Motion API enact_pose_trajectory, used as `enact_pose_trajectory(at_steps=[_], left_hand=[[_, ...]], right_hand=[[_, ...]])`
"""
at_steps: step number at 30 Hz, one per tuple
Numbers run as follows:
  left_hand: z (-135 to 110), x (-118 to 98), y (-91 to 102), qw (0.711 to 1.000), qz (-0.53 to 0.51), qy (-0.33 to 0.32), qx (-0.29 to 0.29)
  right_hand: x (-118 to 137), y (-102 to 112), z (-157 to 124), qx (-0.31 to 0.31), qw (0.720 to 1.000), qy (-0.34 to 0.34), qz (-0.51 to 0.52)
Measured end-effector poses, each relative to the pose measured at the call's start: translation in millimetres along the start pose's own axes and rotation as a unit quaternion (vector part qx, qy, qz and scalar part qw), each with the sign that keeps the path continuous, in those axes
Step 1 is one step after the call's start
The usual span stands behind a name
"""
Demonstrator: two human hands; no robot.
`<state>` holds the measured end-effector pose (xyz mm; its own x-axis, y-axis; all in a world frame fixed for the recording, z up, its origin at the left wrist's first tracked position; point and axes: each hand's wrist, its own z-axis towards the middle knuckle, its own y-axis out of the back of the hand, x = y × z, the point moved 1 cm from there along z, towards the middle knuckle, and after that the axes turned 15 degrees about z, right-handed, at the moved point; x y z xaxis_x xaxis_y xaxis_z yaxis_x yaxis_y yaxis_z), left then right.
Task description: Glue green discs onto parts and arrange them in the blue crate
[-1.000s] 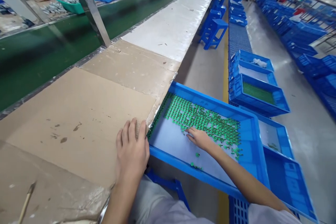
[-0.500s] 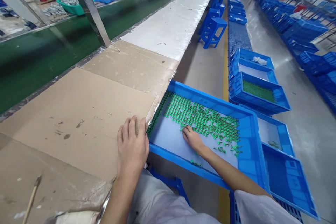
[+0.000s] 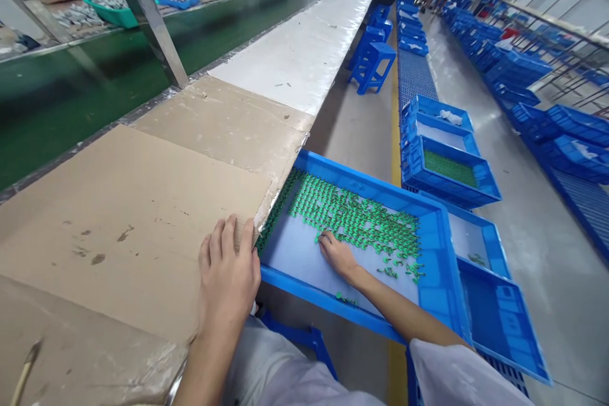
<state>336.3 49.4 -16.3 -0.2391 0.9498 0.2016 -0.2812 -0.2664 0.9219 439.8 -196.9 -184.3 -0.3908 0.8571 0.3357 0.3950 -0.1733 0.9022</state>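
My left hand (image 3: 228, 273) lies flat with fingers stretched out on the edge of a cardboard sheet (image 3: 137, 216) covering the workbench. My right hand (image 3: 337, 255) reaches into a shallow blue tray (image 3: 438, 279) beside the bench, its fingers curled down against the near edge of a dense mass of small green parts (image 3: 352, 216). What the fingertips grip, if anything, is hidden. A few stray green parts (image 3: 346, 299) lie near the tray's front rim.
More blue trays (image 3: 450, 168) stand on the floor to the right, one holding green parts. A blue stool (image 3: 373, 63) stands farther along the aisle. A green conveyor (image 3: 71, 95) runs left of the bench. Other people's hands work at the far side.
My right hand has slid leftward along the near edge of the green parts. The left hand stays flat on the cardboard. The view has shifted slightly.
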Motion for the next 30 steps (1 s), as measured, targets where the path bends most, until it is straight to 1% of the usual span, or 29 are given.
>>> enact_pose_trajectory(at_steps=[6,9,13,15,17,20,21,23,25,27,30], left_hand=[[0,1,0.2,1.0,0.019,-0.01,-0.012],[-1,1,-2.3,1.0,0.021,-0.009,-0.016],[-3,0,-4.7,0.999,0.029,-0.004,-0.012],[-3,0,-4.9,0.999,0.033,-0.003,-0.01],[-4,-1,-4.8,0.999,0.032,0.0,-0.012],[-5,-2,-4.9,0.999,0.029,0.01,-0.015],[-5,-2,-5.1,0.999,0.028,0.013,-0.017],[-6,-2,-5.5,0.999,0.025,0.017,-0.017],[-7,-3,-6.1,0.999,0.021,0.019,-0.014],[-7,-3,-6.8,1.0,0.018,0.021,-0.009],[-6,-3,-8.0,1.0,0.015,0.025,-0.009]], right_hand=[[-3,-5,4,-0.018,1.0,0.016,0.015],[-7,-10,6,-0.048,0.996,0.066,0.038],[-7,-10,6,-0.096,0.977,0.158,0.108],[-3,-4,9,-0.108,0.963,0.185,0.165],[3,9,18,-0.109,0.946,0.208,0.222],[9,37,45,-0.099,0.93,0.233,0.266],[9,47,58,-0.095,0.93,0.234,0.265],[9,67,87,-0.085,0.939,0.227,0.244],[10,84,118,-0.073,0.956,0.205,0.197],[12,97,146,-0.052,0.975,0.178,0.119],[18,108,179,-0.011,0.988,0.15,0.016]])
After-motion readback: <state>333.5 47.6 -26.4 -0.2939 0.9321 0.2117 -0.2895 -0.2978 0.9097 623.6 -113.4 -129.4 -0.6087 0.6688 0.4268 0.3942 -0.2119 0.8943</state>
